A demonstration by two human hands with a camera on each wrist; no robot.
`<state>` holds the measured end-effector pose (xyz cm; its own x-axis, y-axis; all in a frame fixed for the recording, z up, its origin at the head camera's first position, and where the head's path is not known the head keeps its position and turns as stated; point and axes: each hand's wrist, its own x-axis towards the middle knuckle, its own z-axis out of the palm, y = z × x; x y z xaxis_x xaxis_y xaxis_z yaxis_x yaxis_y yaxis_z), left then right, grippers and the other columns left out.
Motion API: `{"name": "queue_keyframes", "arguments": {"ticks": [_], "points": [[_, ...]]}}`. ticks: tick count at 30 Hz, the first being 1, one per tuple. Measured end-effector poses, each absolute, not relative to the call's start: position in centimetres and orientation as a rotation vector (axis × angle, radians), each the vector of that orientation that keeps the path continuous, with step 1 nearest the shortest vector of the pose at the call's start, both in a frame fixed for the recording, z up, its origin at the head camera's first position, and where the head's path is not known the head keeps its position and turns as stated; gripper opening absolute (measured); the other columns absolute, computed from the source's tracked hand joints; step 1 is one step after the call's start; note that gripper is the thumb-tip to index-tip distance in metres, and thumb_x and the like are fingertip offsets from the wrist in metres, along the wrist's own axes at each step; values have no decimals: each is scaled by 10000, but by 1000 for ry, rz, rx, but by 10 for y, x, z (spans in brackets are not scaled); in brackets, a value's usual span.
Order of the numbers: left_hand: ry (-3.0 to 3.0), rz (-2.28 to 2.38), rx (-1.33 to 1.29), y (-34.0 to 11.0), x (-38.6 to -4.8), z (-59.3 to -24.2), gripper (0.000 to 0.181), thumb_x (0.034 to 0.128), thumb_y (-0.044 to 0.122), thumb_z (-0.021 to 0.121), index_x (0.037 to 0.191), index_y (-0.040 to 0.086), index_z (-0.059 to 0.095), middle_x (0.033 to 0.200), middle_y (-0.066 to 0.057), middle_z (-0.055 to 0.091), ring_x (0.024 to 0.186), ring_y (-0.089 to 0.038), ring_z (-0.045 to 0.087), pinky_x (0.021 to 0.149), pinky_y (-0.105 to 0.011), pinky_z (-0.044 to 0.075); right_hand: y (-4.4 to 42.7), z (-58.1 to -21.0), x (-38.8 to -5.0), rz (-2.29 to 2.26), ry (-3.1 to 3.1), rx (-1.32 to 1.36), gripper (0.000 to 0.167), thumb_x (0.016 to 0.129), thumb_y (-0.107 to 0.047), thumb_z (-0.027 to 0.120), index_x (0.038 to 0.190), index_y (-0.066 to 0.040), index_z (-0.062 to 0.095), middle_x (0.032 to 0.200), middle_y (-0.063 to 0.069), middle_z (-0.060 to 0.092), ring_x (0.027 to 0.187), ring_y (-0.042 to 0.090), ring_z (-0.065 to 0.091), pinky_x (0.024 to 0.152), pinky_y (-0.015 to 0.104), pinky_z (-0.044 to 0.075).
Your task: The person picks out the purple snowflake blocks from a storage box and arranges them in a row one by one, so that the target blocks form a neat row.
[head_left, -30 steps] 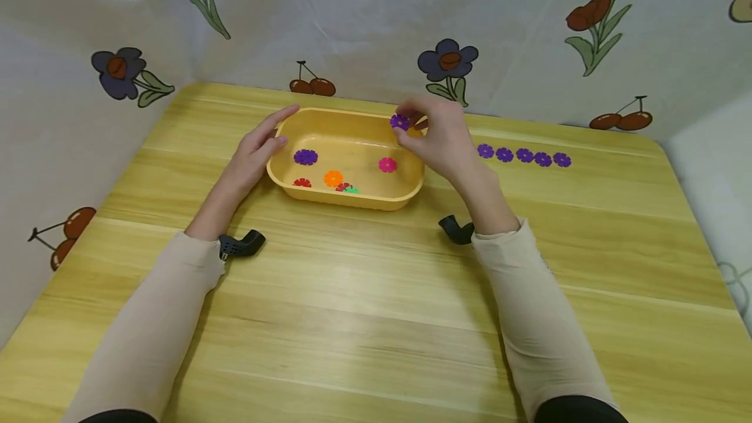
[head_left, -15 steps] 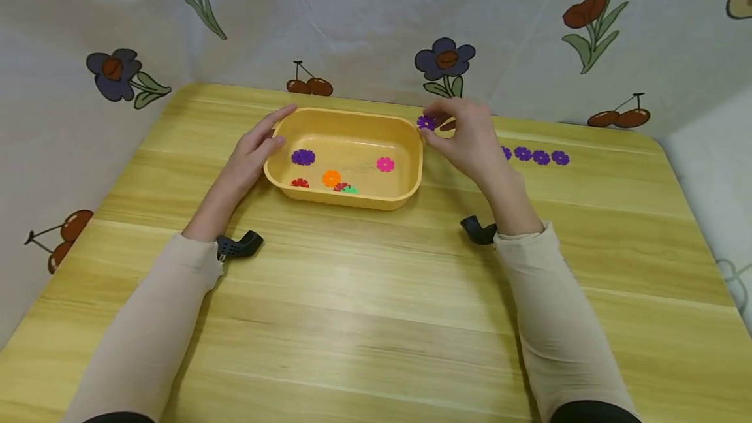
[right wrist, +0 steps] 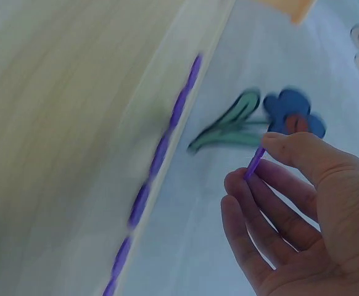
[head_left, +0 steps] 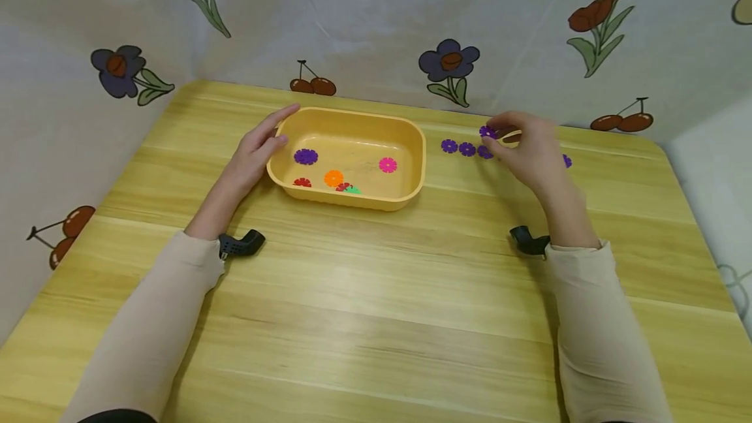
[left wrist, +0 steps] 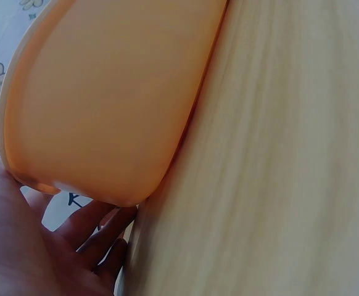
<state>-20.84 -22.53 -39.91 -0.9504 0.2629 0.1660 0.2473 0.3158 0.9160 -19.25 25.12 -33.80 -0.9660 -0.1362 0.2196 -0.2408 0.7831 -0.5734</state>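
My right hand (head_left: 531, 149) pinches a purple snowflake building disc (head_left: 487, 132) between thumb and fingers, above a row of matching purple discs (head_left: 467, 149) near the table's back edge. In the right wrist view the held disc (right wrist: 254, 163) is edge-on, apart from the row. Part of that row is hidden behind the hand in the head view. My left hand (head_left: 249, 155) holds the left end of a yellow plastic basin (head_left: 346, 202), thumb over the rim and other fingers outside. In the basin lie purple discs (head_left: 305, 156), a pink disc (head_left: 388, 165), an orange disc (head_left: 333, 178), plus red and green ones.
The wooden table (head_left: 364, 318) reaches back to a patterned cloth (head_left: 376, 38). Black wrist-camera mounts (head_left: 242, 244) jut inward from both wrists. The disc row lies right of the basin.
My right hand has moved right with the purple disc, from over the basin's right end to above the row. The row's left discs have come into sight. My left hand and the basin have stayed put.
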Motion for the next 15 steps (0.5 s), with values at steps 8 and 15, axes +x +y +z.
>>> {"name": "queue_keyframes", "arguments": {"ticks": [8, 15], "points": [[2522, 1775, 500, -225, -207, -399, 539, 1092, 188, 496, 1613, 318, 452, 1692, 85, 382, 1514, -214, 405, 1228, -290, 377, 298, -342, -186, 895, -2791, 170, 351, 990, -210, 733, 1257, 17, 721, 1192, 250, 724, 1104, 388, 677, 818, 64, 511], [2523, 1776, 495, -225, -208, -399, 537, 1089, 195, 491, 1613, 308, 453, 1695, 84, 378, 1566, -189, 336, 1297, -407, 287, 328, -341, -185, 874, -2811, 43, 384, 1003, -268, 720, 1283, -6, 721, 1225, 234, 719, 986, 121, 669, 739, -23, 428]]}}
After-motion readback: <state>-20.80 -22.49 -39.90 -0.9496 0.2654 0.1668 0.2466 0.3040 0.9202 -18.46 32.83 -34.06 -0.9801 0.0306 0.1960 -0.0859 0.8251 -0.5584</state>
